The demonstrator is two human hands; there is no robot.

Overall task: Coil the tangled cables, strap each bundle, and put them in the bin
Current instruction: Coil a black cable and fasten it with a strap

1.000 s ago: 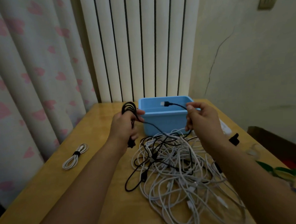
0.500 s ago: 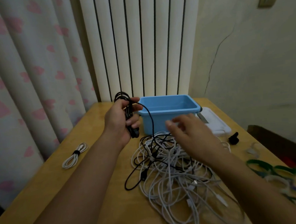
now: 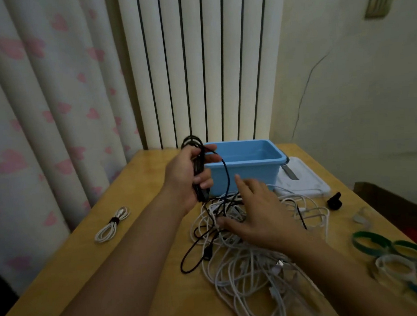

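Currently, step in hand: a black cable (image 3: 198, 163) is being wound into loops, and more of its length is judged to need freeing from the tangle before the coil can be finished.
Left hand (image 3: 188, 177): fingers and thumb are curled round the black coil, which is held upright, loops showing above the fist and a dark end below it.
Right hand (image 3: 256, 211): fingers are spread and flat, nothing is held; it is blurred over the pile of white cables (image 3: 251, 259), below and to the right of the grip.
Free run: one black strand is seen dropping from the grip into the pile, with a slack black loop (image 3: 192, 257) lying well below the grip.
Doing it well: the strand should be traced and lifted out gently rather than pulled, so knots are not tightened; loops should be kept equal in size.
Blue bin (image 3: 247, 172): just right of the grip, behind the pile.
Strapped white bundle (image 3: 113, 223): well to the left of and below the grip, not yet binned.
Straps (image 3: 386, 252): coloured bands far right, blurred and partly cut off.
Hard to tell: the black cable's far end is lost in the pile; whether the pile is touched cannot be told.
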